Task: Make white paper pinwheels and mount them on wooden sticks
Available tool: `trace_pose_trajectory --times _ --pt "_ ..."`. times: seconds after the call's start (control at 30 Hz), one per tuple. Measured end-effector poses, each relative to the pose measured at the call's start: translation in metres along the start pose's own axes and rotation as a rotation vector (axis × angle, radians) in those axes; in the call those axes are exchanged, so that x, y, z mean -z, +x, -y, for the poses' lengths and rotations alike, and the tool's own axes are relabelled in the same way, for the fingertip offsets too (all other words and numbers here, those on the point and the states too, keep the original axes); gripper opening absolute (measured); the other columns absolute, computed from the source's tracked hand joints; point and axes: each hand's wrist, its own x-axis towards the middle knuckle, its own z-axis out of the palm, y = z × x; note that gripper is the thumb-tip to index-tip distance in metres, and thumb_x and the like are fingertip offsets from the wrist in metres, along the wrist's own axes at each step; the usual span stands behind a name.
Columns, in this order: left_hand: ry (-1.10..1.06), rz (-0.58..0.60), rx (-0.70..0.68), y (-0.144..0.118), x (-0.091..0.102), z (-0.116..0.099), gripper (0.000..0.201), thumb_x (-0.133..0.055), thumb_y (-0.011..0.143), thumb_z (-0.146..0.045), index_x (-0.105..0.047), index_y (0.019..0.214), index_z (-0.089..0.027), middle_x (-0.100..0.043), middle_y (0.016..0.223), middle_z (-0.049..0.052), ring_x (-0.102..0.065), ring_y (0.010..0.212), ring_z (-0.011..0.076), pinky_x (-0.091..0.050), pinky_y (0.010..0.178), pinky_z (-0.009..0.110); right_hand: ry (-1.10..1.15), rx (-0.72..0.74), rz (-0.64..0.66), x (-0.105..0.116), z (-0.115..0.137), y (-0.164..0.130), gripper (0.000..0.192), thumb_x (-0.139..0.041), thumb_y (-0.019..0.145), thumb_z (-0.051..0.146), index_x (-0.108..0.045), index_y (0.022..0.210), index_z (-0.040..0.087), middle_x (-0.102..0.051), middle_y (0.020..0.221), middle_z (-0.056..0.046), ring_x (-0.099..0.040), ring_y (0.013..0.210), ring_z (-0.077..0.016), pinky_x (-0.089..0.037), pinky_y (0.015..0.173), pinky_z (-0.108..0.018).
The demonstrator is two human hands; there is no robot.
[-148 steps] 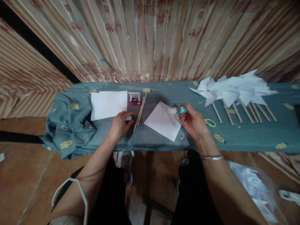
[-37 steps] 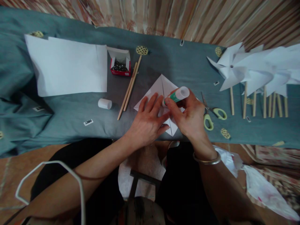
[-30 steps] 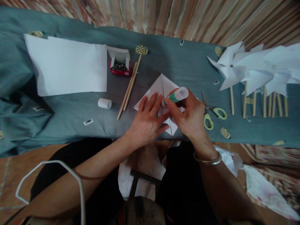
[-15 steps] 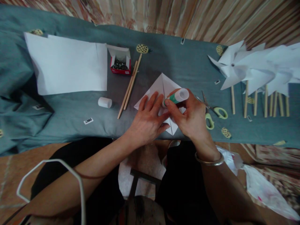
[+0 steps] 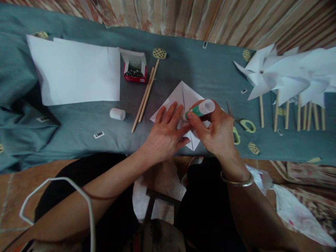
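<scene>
A square of white paper (image 5: 172, 97) with cut or creased lines lies cornerwise near the table's front edge. Flat on its left part rests my left hand (image 5: 166, 134), fingers spread. My right hand (image 5: 217, 129) grips a green and white glue stick (image 5: 201, 109), tilted, its lower end at the middle of the paper. My fingers partly hide the spot where the stick meets the sheet. The white glue cap (image 5: 117, 114) lies off to the left. Just right of my right hand are scissors with green handles (image 5: 247, 126), partly covered by it.
Two wooden sticks (image 5: 145, 96) lie left of the paper, beside a red box of metal pins (image 5: 134, 72). A stack of white sheets (image 5: 78, 73) is at the left. Several paper pinwheels (image 5: 286, 78) on sticks overlap at the right. A curtain (image 5: 183, 17) hangs behind the table.
My right hand and the glue stick have shifted slightly to the right over the paper, covering more of the scissors. My left hand stays in place.
</scene>
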Motion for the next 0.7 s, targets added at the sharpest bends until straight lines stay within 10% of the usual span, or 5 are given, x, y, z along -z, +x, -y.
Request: trace_pose_trajectory --times 0.7 --pt "-0.003 0.007 0.016 0.0000 -0.0001 0.0000 0.044 -0.055 0.091 -0.042 -0.056 0.133 -0.030 -0.036 0.157 0.007 -0.025 0.147 0.0383 -0.022 0.116 0.061 -0.052 -0.008 0.008 0.0044 -0.0034 -0.0009 0.028 -0.055 0.089 0.057 -0.060 0.096 0.030 -0.069 0.082 -0.002 -0.062 0.063 -0.0210 -0.046 0.054 -0.036"
